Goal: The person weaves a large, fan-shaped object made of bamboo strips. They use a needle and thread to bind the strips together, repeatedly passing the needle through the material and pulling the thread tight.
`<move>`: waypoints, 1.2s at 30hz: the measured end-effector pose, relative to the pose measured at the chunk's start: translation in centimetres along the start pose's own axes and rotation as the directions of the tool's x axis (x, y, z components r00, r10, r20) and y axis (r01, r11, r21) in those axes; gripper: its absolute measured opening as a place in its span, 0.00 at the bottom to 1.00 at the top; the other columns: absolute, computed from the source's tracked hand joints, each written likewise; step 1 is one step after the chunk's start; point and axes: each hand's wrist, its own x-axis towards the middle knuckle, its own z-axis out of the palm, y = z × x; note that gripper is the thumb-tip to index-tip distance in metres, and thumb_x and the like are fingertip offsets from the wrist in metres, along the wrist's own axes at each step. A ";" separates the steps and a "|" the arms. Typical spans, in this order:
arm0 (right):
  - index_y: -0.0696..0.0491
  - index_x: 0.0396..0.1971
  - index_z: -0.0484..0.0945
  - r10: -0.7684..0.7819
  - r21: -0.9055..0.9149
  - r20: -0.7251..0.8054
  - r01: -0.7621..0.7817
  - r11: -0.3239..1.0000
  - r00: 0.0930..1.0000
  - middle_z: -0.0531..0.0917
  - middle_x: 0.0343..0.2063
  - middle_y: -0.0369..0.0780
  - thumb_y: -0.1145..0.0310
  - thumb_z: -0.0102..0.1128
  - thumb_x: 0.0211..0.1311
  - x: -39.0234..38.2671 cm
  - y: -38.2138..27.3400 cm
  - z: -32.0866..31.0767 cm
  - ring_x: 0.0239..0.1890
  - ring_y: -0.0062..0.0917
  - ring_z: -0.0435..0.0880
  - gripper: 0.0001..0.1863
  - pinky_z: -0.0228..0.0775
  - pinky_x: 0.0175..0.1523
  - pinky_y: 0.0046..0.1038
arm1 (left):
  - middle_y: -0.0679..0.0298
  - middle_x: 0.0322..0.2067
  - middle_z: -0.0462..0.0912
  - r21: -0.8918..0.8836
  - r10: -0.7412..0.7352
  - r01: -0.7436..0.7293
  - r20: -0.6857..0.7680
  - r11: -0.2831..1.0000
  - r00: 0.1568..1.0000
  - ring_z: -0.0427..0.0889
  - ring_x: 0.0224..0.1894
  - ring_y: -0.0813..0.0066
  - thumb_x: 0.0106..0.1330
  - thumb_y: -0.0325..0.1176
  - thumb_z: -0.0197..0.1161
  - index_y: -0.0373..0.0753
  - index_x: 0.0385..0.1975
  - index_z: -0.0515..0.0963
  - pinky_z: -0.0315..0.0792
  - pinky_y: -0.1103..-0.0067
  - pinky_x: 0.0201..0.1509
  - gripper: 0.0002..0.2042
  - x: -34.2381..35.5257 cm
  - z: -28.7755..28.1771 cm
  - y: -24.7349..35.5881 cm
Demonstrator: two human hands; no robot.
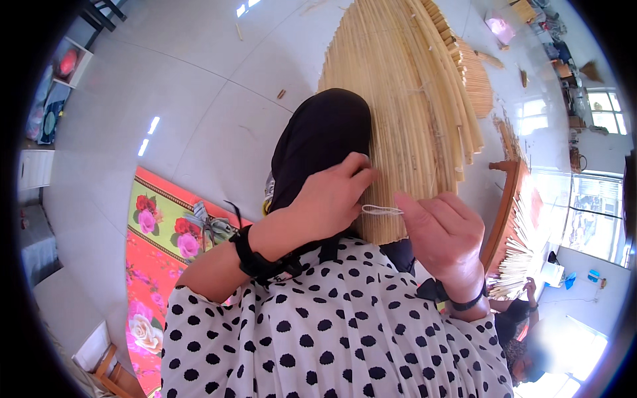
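A large mat of pale yellow reed stalks (398,86), laid side by side, stretches from my lap out over the floor. At its near left part my left hand (335,189) is closed, its bent fingertips against the stalks; what they pinch is hidden. My right hand (446,232) is closed too, with thumb and fingers pressed together on a white string (383,210). The string forms a narrow loop across the mat between both hands. A dark-covered knee (325,126) lies just beyond my left hand, beside the mat.
A red floral cloth (149,298) lies at the left. More bound stalks (478,79) rest at the far right. A brown wooden frame (502,215) and loose pale sticks (521,262) are on the right, near another person (514,318). Shelves (73,63) stand far left.
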 end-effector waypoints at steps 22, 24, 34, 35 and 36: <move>0.63 0.43 0.81 0.081 0.025 -0.048 -0.080 0.996 0.996 0.72 0.20 0.35 0.78 0.62 0.35 -0.8 -0.1 -0.5 0.20 0.26 0.71 0.25 0.66 0.22 0.26 | 0.62 0.23 0.81 -0.171 -0.047 0.049 0.015 0.984 0.999 0.79 0.24 0.75 0.59 0.20 0.61 0.34 0.34 0.83 0.70 0.81 0.28 0.06 -5.4 -11.7 -2.0; 0.62 0.43 0.81 0.097 0.008 -0.037 -0.097 0.995 0.995 0.70 0.19 0.35 0.79 0.61 0.35 -0.8 -0.2 -0.6 0.20 0.25 0.71 0.25 0.65 0.21 0.26 | 0.62 0.23 0.80 -0.163 -0.082 0.076 -0.033 0.984 0.996 0.78 0.24 0.75 0.57 0.18 0.61 0.34 0.33 0.83 0.70 0.81 0.28 0.07 -5.7 -12.0 -2.4; 0.61 0.42 0.82 0.065 -0.033 -0.004 -0.065 0.997 0.998 0.69 0.18 0.34 0.78 0.60 0.35 0.0 -0.8 -0.5 0.19 0.24 0.70 0.25 0.63 0.21 0.25 | 0.54 0.32 0.80 -0.649 0.036 -0.455 -0.551 0.609 0.834 0.77 0.22 0.71 0.56 0.17 0.61 0.33 0.29 0.78 0.72 0.80 0.30 0.05 -5.3 -11.3 -3.0; 0.61 0.42 0.82 0.064 -0.037 -0.006 -0.064 0.997 0.998 0.70 0.17 0.34 0.78 0.61 0.35 0.1 -0.8 -0.4 0.19 0.24 0.70 0.25 0.63 0.21 0.25 | 0.54 0.32 0.80 -0.709 0.044 -0.479 -0.537 0.518 0.843 0.76 0.21 0.71 0.59 0.18 0.61 0.34 0.29 0.77 0.73 0.80 0.30 0.03 -5.1 -11.2 -3.2; 0.61 0.42 0.82 0.063 -0.040 -0.008 -0.063 0.997 0.998 0.70 0.17 0.34 0.78 0.61 0.35 0.1 -0.8 -0.3 0.19 0.24 0.70 0.24 0.63 0.21 0.25 | 0.54 0.32 0.80 -0.761 0.053 -0.495 -0.524 0.420 0.850 0.76 0.20 0.71 0.61 0.20 0.62 0.35 0.30 0.75 0.73 0.79 0.29 0.03 -5.0 -11.2 -3.2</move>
